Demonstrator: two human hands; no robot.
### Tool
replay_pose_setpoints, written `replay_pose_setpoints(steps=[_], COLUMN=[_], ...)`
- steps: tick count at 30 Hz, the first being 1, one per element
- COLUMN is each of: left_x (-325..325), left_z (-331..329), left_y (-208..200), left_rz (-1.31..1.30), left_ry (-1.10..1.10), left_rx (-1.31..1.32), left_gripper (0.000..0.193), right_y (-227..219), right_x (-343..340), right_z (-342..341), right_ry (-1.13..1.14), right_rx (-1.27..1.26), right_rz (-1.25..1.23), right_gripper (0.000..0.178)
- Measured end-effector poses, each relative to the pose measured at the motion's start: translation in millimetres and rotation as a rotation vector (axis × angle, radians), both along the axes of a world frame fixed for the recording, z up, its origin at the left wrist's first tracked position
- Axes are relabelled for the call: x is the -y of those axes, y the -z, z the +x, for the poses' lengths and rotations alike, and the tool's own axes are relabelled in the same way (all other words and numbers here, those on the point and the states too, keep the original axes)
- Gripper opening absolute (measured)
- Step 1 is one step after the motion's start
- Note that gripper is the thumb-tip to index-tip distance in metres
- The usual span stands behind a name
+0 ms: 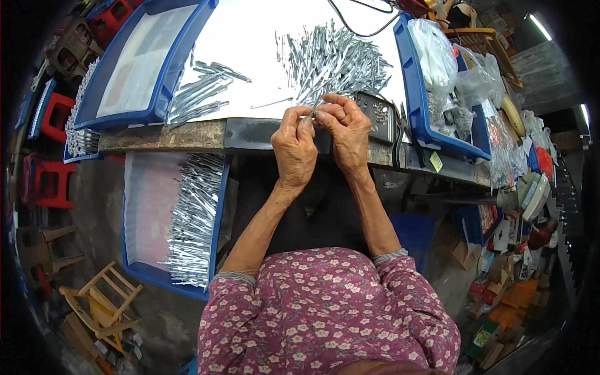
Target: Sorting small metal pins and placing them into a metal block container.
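Observation:
My left hand (295,150) and my right hand (349,134) meet over the table's front edge, fingertips almost touching. Both are closed in a pinch on a small metal part (313,115), mostly covered by the fingers. Just beyond them spreads a big heap of slim silvery metal pieces (337,59). A thin metal rod (271,103) lies to the left of the fingertips. Beside my right hand is a dark shallow tray (392,128) holding tiny metal parts. Dark-handled pliers (397,142) rest along the tray's right side.
A smaller group of long metal pieces (200,94) lies left on the white tabletop (250,37). Blue bins (164,81) stand at the left, at the right (415,94) with plastic bags, and below the table (140,272) with metal pieces. A wooden stool (103,300) is lower left.

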State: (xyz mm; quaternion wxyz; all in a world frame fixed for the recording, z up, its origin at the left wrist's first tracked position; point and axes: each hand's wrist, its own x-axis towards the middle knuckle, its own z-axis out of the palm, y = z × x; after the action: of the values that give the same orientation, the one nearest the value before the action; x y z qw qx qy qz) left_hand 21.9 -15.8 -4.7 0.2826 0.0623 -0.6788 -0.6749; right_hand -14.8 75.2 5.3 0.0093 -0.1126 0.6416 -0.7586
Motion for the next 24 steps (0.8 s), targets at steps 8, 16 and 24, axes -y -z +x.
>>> replay_pose_setpoints(steps=[8,16,24], left_x=[1,0,-3], left_z=[-1,-6,-10], left_y=[0,5,0], left_rz=[0.065,0.073,0.165], left_ry=[0.004,0.022,0.005], left_rx=[0.015,0.006,0.028], left_gripper=[0.007,0.008,0.008], right_y=[3,2,7], right_x=[8,17,22], right_z=[3,4,5], right_ry=[0.037,0.126,0.22], right_rx=[-0.055,-0.074,-0.171], right_rz=[0.037,0.085,0.154], right_gripper=[0.025,0.021,0.018])
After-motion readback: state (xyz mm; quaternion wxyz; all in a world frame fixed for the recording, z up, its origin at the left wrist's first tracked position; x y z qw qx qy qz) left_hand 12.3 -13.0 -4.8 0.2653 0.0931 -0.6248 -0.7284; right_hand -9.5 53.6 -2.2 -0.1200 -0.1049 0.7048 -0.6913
